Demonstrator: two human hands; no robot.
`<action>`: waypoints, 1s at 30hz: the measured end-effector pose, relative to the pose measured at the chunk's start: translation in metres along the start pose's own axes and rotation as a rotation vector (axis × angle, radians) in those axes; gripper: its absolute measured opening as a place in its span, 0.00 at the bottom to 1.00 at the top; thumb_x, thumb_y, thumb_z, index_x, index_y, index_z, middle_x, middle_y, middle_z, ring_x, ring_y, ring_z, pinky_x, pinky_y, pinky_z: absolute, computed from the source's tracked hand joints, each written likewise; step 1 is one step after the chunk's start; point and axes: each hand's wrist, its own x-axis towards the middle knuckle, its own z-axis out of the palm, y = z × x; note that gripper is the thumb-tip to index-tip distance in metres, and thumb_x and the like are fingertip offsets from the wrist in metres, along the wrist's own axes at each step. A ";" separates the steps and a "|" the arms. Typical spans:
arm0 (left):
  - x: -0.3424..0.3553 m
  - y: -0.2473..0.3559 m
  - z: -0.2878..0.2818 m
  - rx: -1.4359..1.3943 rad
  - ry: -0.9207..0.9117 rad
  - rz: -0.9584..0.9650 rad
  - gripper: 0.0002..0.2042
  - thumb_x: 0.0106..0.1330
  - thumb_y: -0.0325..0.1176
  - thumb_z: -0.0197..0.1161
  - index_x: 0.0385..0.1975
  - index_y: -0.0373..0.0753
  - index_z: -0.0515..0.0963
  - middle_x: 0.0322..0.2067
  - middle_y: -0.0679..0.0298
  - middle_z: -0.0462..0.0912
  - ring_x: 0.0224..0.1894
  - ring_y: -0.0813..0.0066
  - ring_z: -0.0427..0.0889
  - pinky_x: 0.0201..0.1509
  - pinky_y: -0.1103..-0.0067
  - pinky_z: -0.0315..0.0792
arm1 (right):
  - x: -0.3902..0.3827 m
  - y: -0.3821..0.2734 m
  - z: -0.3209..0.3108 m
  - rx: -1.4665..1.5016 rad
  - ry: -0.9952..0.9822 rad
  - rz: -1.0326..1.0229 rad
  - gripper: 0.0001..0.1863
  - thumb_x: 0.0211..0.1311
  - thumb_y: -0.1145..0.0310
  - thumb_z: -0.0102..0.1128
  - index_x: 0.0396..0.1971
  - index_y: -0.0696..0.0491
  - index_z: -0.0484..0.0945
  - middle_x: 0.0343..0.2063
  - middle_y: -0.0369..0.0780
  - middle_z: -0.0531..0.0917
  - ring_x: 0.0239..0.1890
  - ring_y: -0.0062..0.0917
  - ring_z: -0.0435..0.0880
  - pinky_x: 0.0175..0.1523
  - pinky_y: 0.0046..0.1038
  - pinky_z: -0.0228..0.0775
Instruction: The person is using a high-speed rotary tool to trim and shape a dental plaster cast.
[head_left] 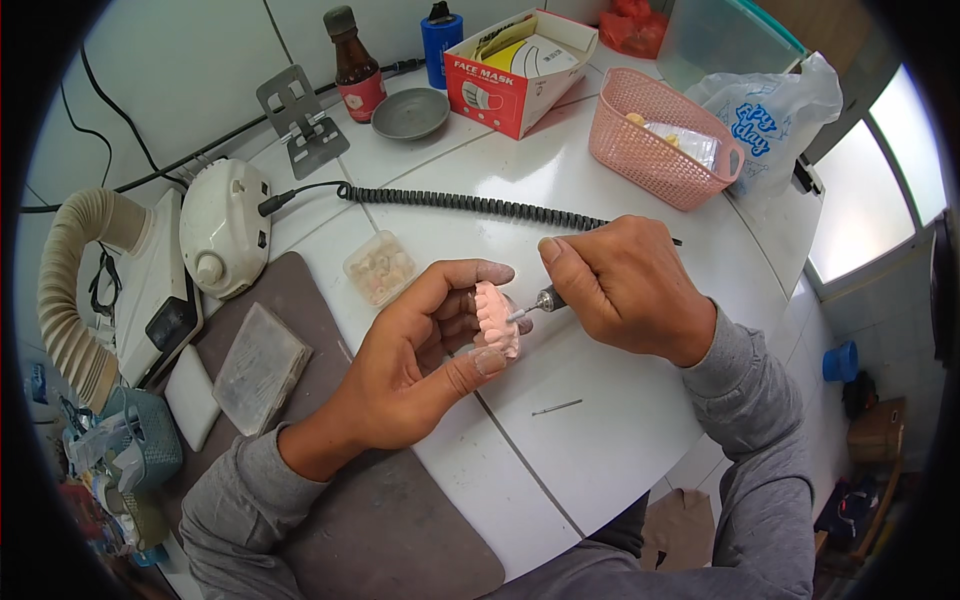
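Near the middle of the view, my left hand (415, 365) is closed around a pink dental cast (493, 320), a curved row of moulded teeth, with the thumb below and the fingers above and behind it. My right hand (620, 290) grips a dark rotary handpiece (556, 295) with a metal nose. Its thin grey bit (520, 313) points left and meets, or nearly meets, the inner side of the cast; contact is hard to make out. A coiled black cord (480, 205) runs from a white control box (225, 230) toward my right hand. Below the hands lies a loose metal bur (557, 408).
A small clear box of tooth-like pieces (380, 268) stands beyond my left hand. On the brown mat (400, 520) rests a flat clear case (262, 368). Farther back are a grey dish (410, 114), a mask box (515, 75) and a pink basket (650, 135). A beige hose (75, 270) bends at left.
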 end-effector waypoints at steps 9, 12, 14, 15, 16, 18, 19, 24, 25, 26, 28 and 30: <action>0.000 0.001 0.001 -0.012 0.005 -0.008 0.31 0.75 0.31 0.69 0.73 0.30 0.62 0.56 0.58 0.79 0.67 0.62 0.82 0.71 0.70 0.74 | 0.000 0.000 -0.001 -0.004 -0.014 -0.005 0.23 0.76 0.61 0.56 0.18 0.53 0.85 0.13 0.46 0.78 0.16 0.46 0.79 0.24 0.45 0.67; 0.000 0.001 0.001 -0.006 0.006 -0.007 0.31 0.75 0.30 0.69 0.73 0.30 0.62 0.56 0.58 0.80 0.67 0.62 0.83 0.71 0.70 0.74 | 0.000 0.000 -0.001 0.000 -0.021 0.001 0.23 0.76 0.61 0.56 0.18 0.53 0.85 0.13 0.46 0.78 0.16 0.46 0.79 0.24 0.45 0.67; 0.000 0.000 0.001 -0.009 0.009 -0.007 0.31 0.75 0.30 0.69 0.73 0.30 0.62 0.56 0.58 0.80 0.67 0.62 0.83 0.71 0.70 0.74 | 0.000 -0.001 -0.001 0.007 -0.022 0.000 0.23 0.76 0.61 0.56 0.18 0.53 0.85 0.13 0.46 0.79 0.16 0.46 0.79 0.24 0.45 0.67; 0.000 0.000 0.001 -0.013 0.012 -0.007 0.31 0.75 0.30 0.68 0.73 0.30 0.62 0.55 0.58 0.80 0.67 0.62 0.83 0.71 0.70 0.74 | 0.000 -0.001 -0.001 0.003 -0.024 0.001 0.23 0.76 0.61 0.56 0.18 0.53 0.85 0.13 0.46 0.79 0.16 0.46 0.79 0.24 0.45 0.67; 0.000 0.000 0.001 -0.012 0.011 -0.007 0.31 0.75 0.30 0.68 0.73 0.30 0.62 0.55 0.58 0.80 0.67 0.62 0.83 0.71 0.70 0.74 | 0.000 0.000 -0.001 -0.001 -0.025 0.000 0.23 0.76 0.61 0.56 0.18 0.53 0.85 0.13 0.46 0.79 0.16 0.46 0.79 0.24 0.45 0.67; 0.000 0.000 0.001 -0.009 0.012 -0.003 0.31 0.75 0.29 0.68 0.73 0.30 0.62 0.55 0.58 0.80 0.67 0.62 0.83 0.71 0.70 0.74 | -0.001 0.001 -0.001 -0.008 -0.019 -0.007 0.23 0.76 0.61 0.56 0.18 0.53 0.85 0.13 0.46 0.79 0.16 0.46 0.79 0.24 0.45 0.67; 0.000 0.000 0.001 -0.009 0.013 -0.003 0.31 0.75 0.29 0.68 0.73 0.30 0.62 0.55 0.58 0.80 0.67 0.62 0.83 0.71 0.70 0.74 | 0.000 0.001 0.000 -0.013 -0.014 -0.013 0.23 0.76 0.61 0.56 0.18 0.53 0.85 0.13 0.46 0.79 0.16 0.46 0.79 0.24 0.45 0.67; 0.000 -0.001 0.000 -0.005 0.010 0.004 0.31 0.75 0.29 0.68 0.73 0.30 0.62 0.55 0.58 0.80 0.66 0.62 0.83 0.72 0.70 0.74 | 0.000 0.000 -0.001 0.004 -0.025 0.003 0.23 0.76 0.61 0.56 0.18 0.53 0.85 0.13 0.46 0.79 0.16 0.46 0.79 0.24 0.45 0.67; 0.000 -0.001 0.000 -0.005 0.010 0.004 0.31 0.75 0.29 0.68 0.73 0.30 0.62 0.55 0.58 0.80 0.66 0.62 0.83 0.72 0.70 0.74 | 0.000 0.000 -0.001 0.004 -0.025 0.004 0.23 0.76 0.61 0.56 0.19 0.53 0.85 0.13 0.46 0.79 0.16 0.46 0.79 0.24 0.45 0.68; 0.000 -0.001 0.000 -0.007 0.009 0.004 0.31 0.75 0.29 0.68 0.73 0.30 0.62 0.55 0.58 0.81 0.66 0.62 0.83 0.72 0.70 0.74 | 0.000 0.000 -0.001 0.004 -0.025 0.004 0.23 0.76 0.61 0.56 0.19 0.53 0.85 0.13 0.46 0.79 0.16 0.46 0.79 0.24 0.45 0.68; 0.000 -0.001 0.000 -0.008 0.010 0.004 0.31 0.75 0.29 0.68 0.73 0.30 0.62 0.55 0.58 0.81 0.66 0.62 0.83 0.72 0.69 0.74 | 0.000 0.001 -0.001 0.000 -0.028 0.010 0.23 0.76 0.61 0.56 0.19 0.53 0.86 0.14 0.46 0.79 0.16 0.46 0.79 0.24 0.45 0.68; 0.000 -0.002 -0.001 -0.008 0.006 0.011 0.31 0.75 0.29 0.68 0.73 0.30 0.62 0.55 0.57 0.81 0.67 0.62 0.83 0.72 0.69 0.74 | 0.000 0.000 -0.001 0.008 -0.026 0.009 0.23 0.76 0.61 0.56 0.19 0.53 0.86 0.14 0.46 0.79 0.17 0.46 0.80 0.25 0.45 0.68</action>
